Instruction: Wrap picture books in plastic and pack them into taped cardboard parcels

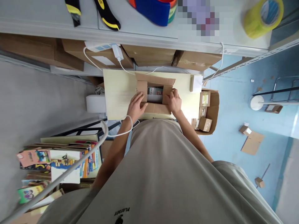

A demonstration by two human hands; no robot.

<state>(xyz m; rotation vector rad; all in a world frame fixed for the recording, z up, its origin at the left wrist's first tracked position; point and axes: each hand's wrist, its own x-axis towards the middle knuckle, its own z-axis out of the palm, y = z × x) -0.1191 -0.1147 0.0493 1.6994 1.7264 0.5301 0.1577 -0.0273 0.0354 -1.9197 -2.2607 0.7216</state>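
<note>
A small open cardboard box (156,81) sits on a pale yellow table (116,90) below me, with a printed item (155,91) lying inside it. My left hand (136,106) lies flat on the box's left flap and near edge, fingers spread. My right hand (174,100) is curled over the right flap, fingers pressing it. A white cable (128,119) loops round my left wrist.
A shelf (130,36) overhead carries yellow tape (263,17), black-yellow tools and a blue-red roll. Brown cartons are stored under it. A carton of small boxes (206,115) stands right of the table. Stacked books (58,161) lie at left. Cardboard scraps dot the blue floor (252,143).
</note>
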